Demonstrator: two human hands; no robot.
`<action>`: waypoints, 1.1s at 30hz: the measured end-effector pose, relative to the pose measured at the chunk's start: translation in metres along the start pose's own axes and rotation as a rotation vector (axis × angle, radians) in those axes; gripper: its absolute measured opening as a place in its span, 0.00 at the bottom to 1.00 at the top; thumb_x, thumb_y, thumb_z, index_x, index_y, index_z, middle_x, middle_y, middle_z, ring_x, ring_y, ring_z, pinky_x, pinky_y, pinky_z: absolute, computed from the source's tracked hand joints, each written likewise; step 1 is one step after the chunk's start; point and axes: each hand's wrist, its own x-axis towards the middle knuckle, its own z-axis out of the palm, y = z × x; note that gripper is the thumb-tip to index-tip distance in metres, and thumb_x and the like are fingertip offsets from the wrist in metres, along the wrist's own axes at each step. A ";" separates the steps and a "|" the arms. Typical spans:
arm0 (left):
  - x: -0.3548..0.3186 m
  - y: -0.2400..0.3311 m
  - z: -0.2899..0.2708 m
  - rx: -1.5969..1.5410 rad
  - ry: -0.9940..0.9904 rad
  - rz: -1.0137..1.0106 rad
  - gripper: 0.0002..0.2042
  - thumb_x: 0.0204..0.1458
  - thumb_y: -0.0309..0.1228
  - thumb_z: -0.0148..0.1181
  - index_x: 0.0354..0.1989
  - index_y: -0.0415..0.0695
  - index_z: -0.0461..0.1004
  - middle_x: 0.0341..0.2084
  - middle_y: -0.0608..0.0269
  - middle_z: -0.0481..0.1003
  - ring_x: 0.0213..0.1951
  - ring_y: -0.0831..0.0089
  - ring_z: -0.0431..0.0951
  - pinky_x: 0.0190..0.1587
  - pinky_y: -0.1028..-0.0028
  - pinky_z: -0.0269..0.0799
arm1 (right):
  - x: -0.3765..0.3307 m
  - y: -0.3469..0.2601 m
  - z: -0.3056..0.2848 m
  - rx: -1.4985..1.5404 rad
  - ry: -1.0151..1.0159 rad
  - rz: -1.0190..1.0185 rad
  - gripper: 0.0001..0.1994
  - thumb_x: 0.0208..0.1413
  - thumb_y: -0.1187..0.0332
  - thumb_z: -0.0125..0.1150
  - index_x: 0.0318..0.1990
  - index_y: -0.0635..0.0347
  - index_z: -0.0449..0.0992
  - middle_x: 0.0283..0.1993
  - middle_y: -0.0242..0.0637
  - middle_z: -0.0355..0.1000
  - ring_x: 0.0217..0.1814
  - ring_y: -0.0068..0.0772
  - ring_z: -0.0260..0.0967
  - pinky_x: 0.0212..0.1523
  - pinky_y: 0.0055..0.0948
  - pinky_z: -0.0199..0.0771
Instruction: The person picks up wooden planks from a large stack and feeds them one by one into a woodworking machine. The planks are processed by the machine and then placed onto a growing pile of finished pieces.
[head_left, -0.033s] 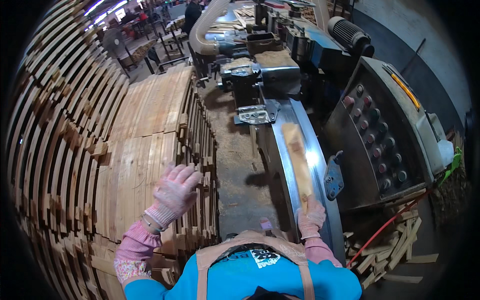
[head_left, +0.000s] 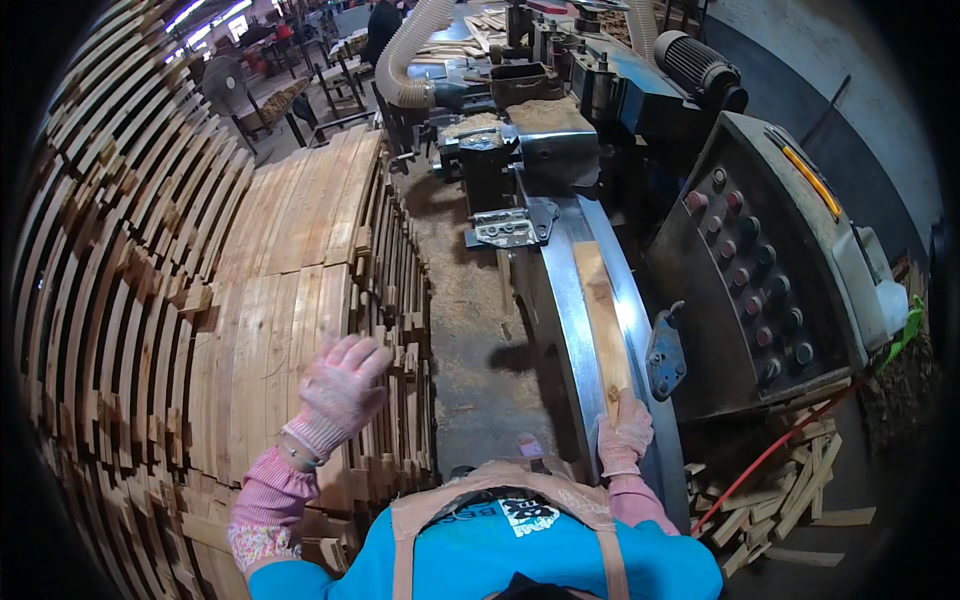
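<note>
The right hand [head_left: 624, 432], in a pale pink work glove, is at the near end of a long wooden strip [head_left: 603, 320]. Its grip is closed around that end. The strip lies lengthwise on the shiny metal bed [head_left: 568, 300] of a woodworking machine [head_left: 560, 140], and its far end points at the machine's dark intake.

The left hand [head_left: 340, 385], gloved the same way, is raised over a big stack of boards [head_left: 290, 300] on the person's left. Its fingers are spread, its grip is open and it holds nothing. I cannot tell whether the palm touches the top boards or hangs just above them.

Compared with the other picture of this instant, nothing has visibly shifted. The strip sits in the same place on the bed, the right hand is at the same end and the left hand is spread over the same part of the stack. So the strip is on the bed and in hand, and its far end is short of the intake.

To the right of the bed is a slanted grey control panel [head_left: 760, 280] with rows of round buttons. A ribbed dust hose [head_left: 410, 50] curves down to the machine at the far end. Sawdust covers the floor [head_left: 480, 340] between the stack and the bed. Short wood offcuts [head_left: 780, 505] lie near right, with a red cable [head_left: 770, 455] running across them. More stacked slats [head_left: 110, 250] curve along the far left.
</note>
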 end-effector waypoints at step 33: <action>-0.500 -0.133 0.071 0.576 -0.664 -1.340 0.17 0.59 0.35 0.52 0.38 0.36 0.84 0.56 0.38 0.77 0.61 0.41 0.73 0.70 0.52 0.63 | 0.068 0.019 0.053 -0.089 0.379 -0.323 0.21 0.51 0.59 0.70 0.53 0.53 0.79 0.51 0.48 0.77 0.53 0.55 0.73 0.55 0.50 0.73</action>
